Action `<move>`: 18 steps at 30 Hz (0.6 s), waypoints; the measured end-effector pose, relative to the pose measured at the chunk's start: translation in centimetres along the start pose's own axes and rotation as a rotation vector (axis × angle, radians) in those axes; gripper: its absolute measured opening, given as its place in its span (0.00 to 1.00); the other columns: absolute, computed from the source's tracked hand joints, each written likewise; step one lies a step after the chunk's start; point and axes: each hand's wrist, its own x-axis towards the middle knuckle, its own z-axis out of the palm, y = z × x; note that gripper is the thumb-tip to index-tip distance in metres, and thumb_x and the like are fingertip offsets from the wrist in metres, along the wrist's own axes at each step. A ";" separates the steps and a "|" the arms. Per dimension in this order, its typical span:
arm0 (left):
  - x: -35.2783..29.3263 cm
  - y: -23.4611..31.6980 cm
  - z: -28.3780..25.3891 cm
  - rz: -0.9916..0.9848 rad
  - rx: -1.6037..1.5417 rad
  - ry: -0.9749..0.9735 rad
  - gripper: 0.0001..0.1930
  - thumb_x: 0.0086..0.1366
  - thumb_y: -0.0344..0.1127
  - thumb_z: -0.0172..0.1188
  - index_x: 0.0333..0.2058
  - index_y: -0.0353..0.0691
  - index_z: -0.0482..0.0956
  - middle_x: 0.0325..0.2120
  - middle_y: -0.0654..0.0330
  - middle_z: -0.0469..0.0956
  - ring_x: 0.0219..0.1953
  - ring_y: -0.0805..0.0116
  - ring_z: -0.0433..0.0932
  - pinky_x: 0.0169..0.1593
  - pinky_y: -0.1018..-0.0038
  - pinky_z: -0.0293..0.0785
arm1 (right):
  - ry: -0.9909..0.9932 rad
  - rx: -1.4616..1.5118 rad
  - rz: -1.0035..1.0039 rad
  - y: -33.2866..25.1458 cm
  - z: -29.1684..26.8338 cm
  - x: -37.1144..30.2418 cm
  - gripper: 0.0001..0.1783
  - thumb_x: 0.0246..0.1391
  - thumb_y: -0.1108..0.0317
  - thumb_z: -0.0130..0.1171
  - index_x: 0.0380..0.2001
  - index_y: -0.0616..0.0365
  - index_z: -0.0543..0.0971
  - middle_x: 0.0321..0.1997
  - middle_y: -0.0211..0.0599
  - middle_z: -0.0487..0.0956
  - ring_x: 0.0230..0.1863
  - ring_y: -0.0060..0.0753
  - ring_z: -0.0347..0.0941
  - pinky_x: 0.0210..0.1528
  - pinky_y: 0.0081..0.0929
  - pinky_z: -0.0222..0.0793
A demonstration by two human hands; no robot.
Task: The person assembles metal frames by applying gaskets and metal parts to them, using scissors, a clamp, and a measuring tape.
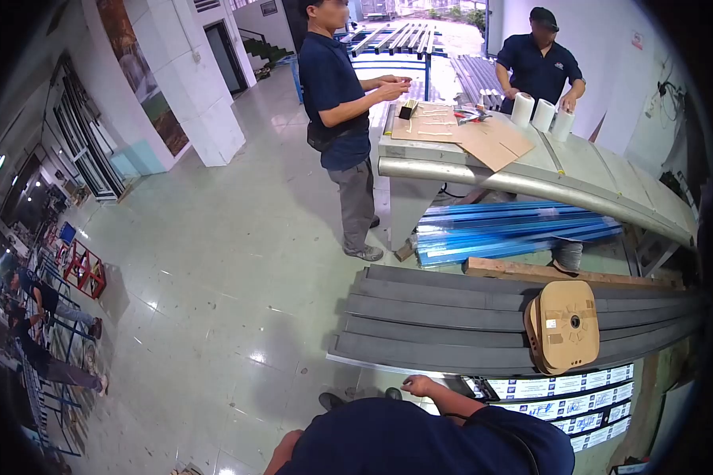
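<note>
Our right hand (417,385) is loosely curled; we cannot tell whether it holds anything. Left hand out of view. Grey profiles (428,309) lie just beyond, cardboard reel (564,336) on their right part.

Head cam (left one of pair) looks down and fwd, w/ wide fisheye lens; straight edges bend near rim. Wearer's navy shirt (404,439) is v. close at bottom ctr.; the workbench (592,162) is farther, approx. upper right.
</note>
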 end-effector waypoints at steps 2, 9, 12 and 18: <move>5.7 -3.0 1.3 0.101 0.009 -0.070 0.27 0.69 0.53 0.62 0.58 0.41 0.84 0.53 0.41 0.85 0.60 0.42 0.82 0.63 0.56 0.77 | 0.010 -0.089 -0.016 2.4 1.5 -1.7 0.33 0.61 0.36 0.62 0.56 0.49 0.88 0.63 0.46 0.84 0.66 0.52 0.78 0.71 0.43 0.71; 13.4 -3.6 3.0 0.194 0.164 -0.179 0.25 0.72 0.53 0.58 0.57 0.41 0.83 0.52 0.40 0.85 0.60 0.39 0.81 0.62 0.54 0.77 | -0.065 -0.404 0.181 8.6 0.9 -3.3 0.35 0.67 0.34 0.52 0.48 0.54 0.89 0.57 0.51 0.85 0.62 0.59 0.79 0.65 0.53 0.74; 15.1 -6.3 4.1 0.346 0.155 -0.181 0.24 0.73 0.53 0.57 0.56 0.41 0.83 0.51 0.40 0.85 0.59 0.39 0.81 0.61 0.52 0.77 | -0.042 -0.318 0.128 6.4 -1.2 -4.8 0.34 0.69 0.36 0.49 0.50 0.54 0.89 0.59 0.50 0.85 0.64 0.57 0.78 0.67 0.51 0.74; 15.8 -6.0 2.9 0.164 0.122 -0.233 0.24 0.71 0.53 0.58 0.55 0.42 0.84 0.50 0.41 0.86 0.58 0.38 0.82 0.60 0.51 0.78 | 0.177 -0.082 0.144 5.0 -0.7 -3.6 0.32 0.62 0.35 0.59 0.53 0.48 0.89 0.59 0.49 0.86 0.63 0.53 0.81 0.69 0.42 0.73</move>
